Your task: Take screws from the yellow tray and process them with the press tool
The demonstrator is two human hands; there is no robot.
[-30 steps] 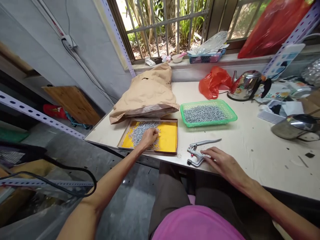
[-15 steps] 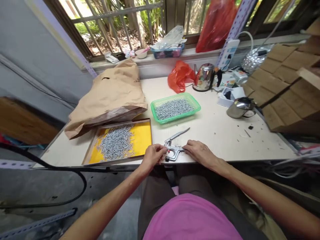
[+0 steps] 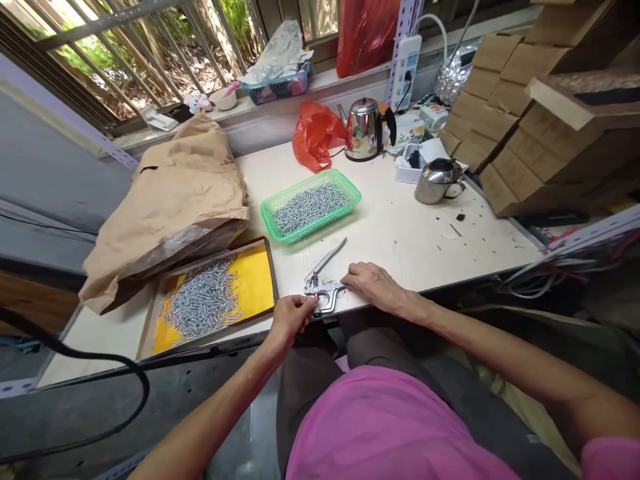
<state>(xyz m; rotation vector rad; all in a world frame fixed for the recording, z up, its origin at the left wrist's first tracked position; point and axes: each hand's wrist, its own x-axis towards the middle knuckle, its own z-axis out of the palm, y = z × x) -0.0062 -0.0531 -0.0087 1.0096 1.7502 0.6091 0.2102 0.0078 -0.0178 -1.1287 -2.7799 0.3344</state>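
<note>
Silver hand-press pliers (image 3: 326, 293) lie at the table's front edge, one long handle slanting up and away, a spring near the pivot. My left hand (image 3: 290, 319) is closed in a pinch at the jaw; what its fingertips hold is hidden, though a bit of red shows beside them. My right hand (image 3: 373, 283) has its fingers curled over the near handle's end. Left of the pliers is a shallow tray (image 3: 273, 277) with a yellow bottom and a heap of small silvery metal pieces (image 3: 203, 300). Behind them, a green basket (image 3: 310, 230) contains similar pieces (image 3: 311, 205).
A large brown paper bag (image 3: 170, 200) leans over the tray's back edge. Farther back are a red plastic bag (image 3: 315, 133), a kettle (image 3: 364, 130) and a small metal pot (image 3: 436, 183). Cardboard boxes (image 3: 530, 127) are stacked at the right. Small scraps lie on the right tabletop.
The head view has swung to the right, so the table's contents appear shifted left and tilted. My hands stay at the pliers, the left one still pinching at the jaw.
</note>
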